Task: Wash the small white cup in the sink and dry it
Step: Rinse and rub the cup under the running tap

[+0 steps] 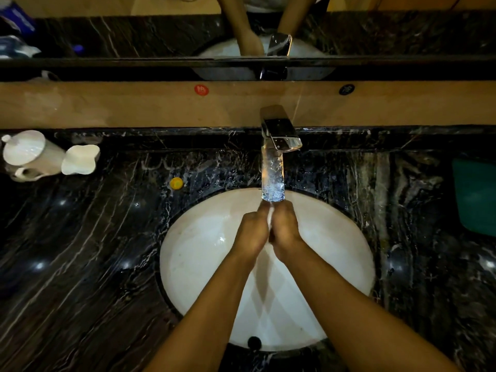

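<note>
Both my hands are together over the white oval sink (193, 253), right under the running water (272, 181) from the chrome tap (280, 132). My left hand (252, 232) and my right hand (284, 229) are cupped round the small white cup (270, 217). Only a thin white sliver of the cup shows between my fingers; the rest is hidden by the hands. Water falls onto the fingertips at the top of the hands.
A white lidded pot (29, 154) and a small white jug (80, 159) stand on the dark marble counter (80, 251) at the back left. A small yellow cap (176, 183) lies near the sink's rim. Something teal (475, 194) sits at the right edge. A mirror runs behind.
</note>
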### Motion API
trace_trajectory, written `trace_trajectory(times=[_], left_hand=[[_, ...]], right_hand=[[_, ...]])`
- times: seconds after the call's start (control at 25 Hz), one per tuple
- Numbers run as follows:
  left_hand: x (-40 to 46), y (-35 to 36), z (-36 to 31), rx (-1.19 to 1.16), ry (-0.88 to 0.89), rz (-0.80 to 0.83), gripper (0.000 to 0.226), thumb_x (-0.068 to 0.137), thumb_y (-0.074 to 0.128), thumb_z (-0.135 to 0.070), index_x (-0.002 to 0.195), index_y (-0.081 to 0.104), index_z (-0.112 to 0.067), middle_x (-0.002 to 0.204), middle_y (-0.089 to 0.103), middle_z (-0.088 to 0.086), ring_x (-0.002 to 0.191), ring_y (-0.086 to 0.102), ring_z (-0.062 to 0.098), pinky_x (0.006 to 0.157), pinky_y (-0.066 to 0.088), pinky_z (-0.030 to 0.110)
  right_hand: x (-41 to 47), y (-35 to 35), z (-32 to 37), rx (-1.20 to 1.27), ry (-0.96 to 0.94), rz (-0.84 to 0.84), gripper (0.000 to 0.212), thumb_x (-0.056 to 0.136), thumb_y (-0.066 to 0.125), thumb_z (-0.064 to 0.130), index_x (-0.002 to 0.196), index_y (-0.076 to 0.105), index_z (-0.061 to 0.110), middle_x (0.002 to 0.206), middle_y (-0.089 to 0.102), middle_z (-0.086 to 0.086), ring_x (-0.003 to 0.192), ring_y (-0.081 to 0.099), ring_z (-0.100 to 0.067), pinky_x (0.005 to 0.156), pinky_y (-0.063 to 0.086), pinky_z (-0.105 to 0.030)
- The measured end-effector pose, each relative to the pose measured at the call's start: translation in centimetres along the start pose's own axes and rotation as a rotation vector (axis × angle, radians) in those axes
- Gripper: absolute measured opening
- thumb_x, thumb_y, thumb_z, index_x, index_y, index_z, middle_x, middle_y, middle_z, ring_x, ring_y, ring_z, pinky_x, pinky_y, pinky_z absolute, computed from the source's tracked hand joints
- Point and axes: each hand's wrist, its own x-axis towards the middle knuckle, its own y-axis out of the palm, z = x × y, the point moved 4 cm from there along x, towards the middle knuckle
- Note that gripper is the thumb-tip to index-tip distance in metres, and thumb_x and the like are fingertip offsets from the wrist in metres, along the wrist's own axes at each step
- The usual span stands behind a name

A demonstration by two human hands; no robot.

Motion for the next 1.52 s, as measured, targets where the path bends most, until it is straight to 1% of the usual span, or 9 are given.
trace_trajectory(times=[0.2, 0.32, 0.48, 0.64, 0.8, 0.92, 1.2, 1.36, 1.52], left_hand=[[-1.3, -2.3, 0.4, 0.007, 0.278, 0.143, 0.017, 0.104, 0.055, -0.022, 0.102, 0.072, -0.022, 0.097, 0.075, 0.0, 0.082, 0.068, -0.001, 0.067, 0.052, 0.011], [-1.2, -3.1, 0.6, 0.078, 0.31, 0.192, 0.009, 0.099, 0.064, -0.019, 0.105, 0.07, -0.017, 0.098, 0.075, 0.007, 0.083, 0.069, 0.008, 0.072, 0.056, 0.019], [-0.1, -2.9, 0.5, 0.034, 0.298, -0.082, 0.033, 0.105, 0.05, -0.03, 0.086, 0.058, -0.005, 0.075, 0.06, 0.007, 0.07, 0.056, 0.014, 0.066, 0.047, 0.033], [1.1, -0.8, -0.8, 0.0, 0.187, -0.232, 0.039, 0.107, 0.043, -0.024, 0.07, 0.053, -0.016, 0.067, 0.054, 0.0, 0.063, 0.049, 0.013, 0.061, 0.039, 0.03], [0.2, 0.5, -1.3, -0.024, 0.124, 0.001, 0.023, 0.106, 0.043, -0.023, 0.105, 0.065, -0.015, 0.095, 0.071, -0.003, 0.091, 0.068, 0.013, 0.072, 0.049, 0.027], [-0.7, 1.0, -0.6, 0.092, 0.257, 0.173, 0.028, 0.107, 0.042, -0.027, 0.131, 0.056, -0.025, 0.114, 0.067, -0.01, 0.109, 0.062, 0.003, 0.086, 0.046, 0.02], [0.7, 0.5, -1.0, 0.051, 0.133, -0.122, 0.026, 0.1, 0.051, -0.018, 0.079, 0.067, -0.013, 0.074, 0.07, 0.009, 0.074, 0.064, 0.024, 0.067, 0.047, 0.031], [-0.2, 0.8, -1.2, 0.115, 0.209, 0.116, 0.017, 0.105, 0.046, -0.026, 0.112, 0.061, -0.022, 0.102, 0.069, -0.003, 0.095, 0.065, 0.007, 0.075, 0.048, 0.022], [0.0, 0.0, 0.5, 0.105, 0.245, 0.22, 0.031, 0.103, 0.053, -0.028, 0.134, 0.054, -0.025, 0.12, 0.069, -0.004, 0.112, 0.066, 0.011, 0.092, 0.053, 0.025]], right_hand=[[1.0, 0.3, 1.0, -0.046, -0.02, 0.036, 0.021, 0.093, 0.042, 0.028, 0.09, 0.06, 0.017, 0.072, 0.058, -0.009, 0.069, 0.052, -0.03, 0.062, 0.042, -0.039], [0.6, 0.4, 0.8, 0.149, 0.271, 0.146, 0.038, 0.092, 0.049, 0.044, 0.102, 0.067, 0.011, 0.086, 0.072, -0.014, 0.083, 0.069, -0.035, 0.083, 0.053, -0.044], [0.1, 0.2, 0.3, 0.146, 0.336, 0.318, 0.042, 0.098, 0.046, 0.048, 0.111, 0.069, 0.015, 0.098, 0.08, -0.01, 0.086, 0.075, -0.027, 0.077, 0.059, -0.04], [0.6, 0.8, -0.2, 0.015, 0.047, 0.2, 0.037, 0.088, 0.053, 0.048, 0.109, 0.066, 0.02, 0.068, 0.064, -0.006, 0.069, 0.057, -0.025, 0.065, 0.04, -0.036], [0.5, -0.5, 1.0, 0.06, 0.025, 0.141, 0.032, 0.094, 0.046, 0.045, 0.105, 0.067, 0.024, 0.089, 0.067, -0.013, 0.083, 0.064, -0.028, 0.073, 0.049, -0.042], [1.5, -1.7, 0.2, 0.166, 0.28, 0.079, 0.038, 0.096, 0.042, 0.044, 0.1, 0.07, 0.019, 0.093, 0.07, -0.01, 0.095, 0.069, -0.027, 0.081, 0.058, -0.043], [-0.1, 0.3, -0.9, 0.237, 0.177, 0.117, 0.029, 0.094, 0.051, 0.044, 0.083, 0.067, 0.023, 0.066, 0.063, 0.003, 0.056, 0.061, -0.009, 0.052, 0.045, -0.022], [0.2, -0.2, 0.2, 0.133, 0.241, 0.124, 0.022, 0.087, 0.054, 0.044, 0.083, 0.066, 0.025, 0.079, 0.058, -0.006, 0.074, 0.061, -0.019, 0.07, 0.05, -0.033], [0.3, -1.8, 0.5, 0.118, 0.408, 0.155, 0.039, 0.095, 0.047, 0.037, 0.119, 0.07, 0.017, 0.101, 0.078, -0.013, 0.102, 0.071, -0.03, 0.086, 0.056, -0.047]])
